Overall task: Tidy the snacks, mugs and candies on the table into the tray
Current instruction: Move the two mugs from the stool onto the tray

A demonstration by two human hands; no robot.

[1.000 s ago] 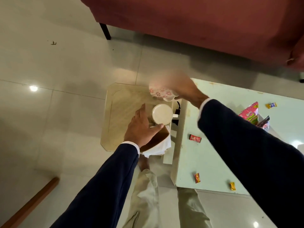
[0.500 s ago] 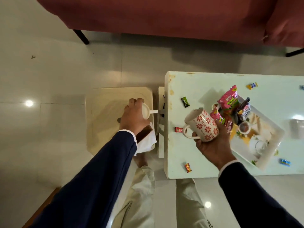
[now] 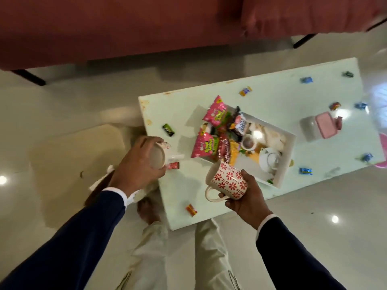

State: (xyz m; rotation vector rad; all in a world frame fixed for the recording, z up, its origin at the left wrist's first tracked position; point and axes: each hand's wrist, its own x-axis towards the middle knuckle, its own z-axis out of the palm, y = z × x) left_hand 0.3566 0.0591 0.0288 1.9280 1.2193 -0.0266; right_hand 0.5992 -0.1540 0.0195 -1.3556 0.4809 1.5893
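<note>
The left hand (image 3: 136, 164) has lifted its pale mug (image 3: 157, 157) off the side stool to the table (image 3: 184, 197) edge. The right hand (image 3: 245, 197) grips the red-flowered mug (image 3: 228, 182), now beside the tray (image 3: 290, 151); both look ready to go in.

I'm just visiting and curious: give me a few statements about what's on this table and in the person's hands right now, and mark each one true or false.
1. The right hand holds a red-flowered mug. True.
2. The left hand is empty. False: it grips a pale mug.
3. Pink snack packets lie at the white tray. True.
4. All candies are already in the tray. False: several, like the green candy, still lie on the table.
5. A pink-lidded jar stands inside the tray. False: it stands beside it.
</note>
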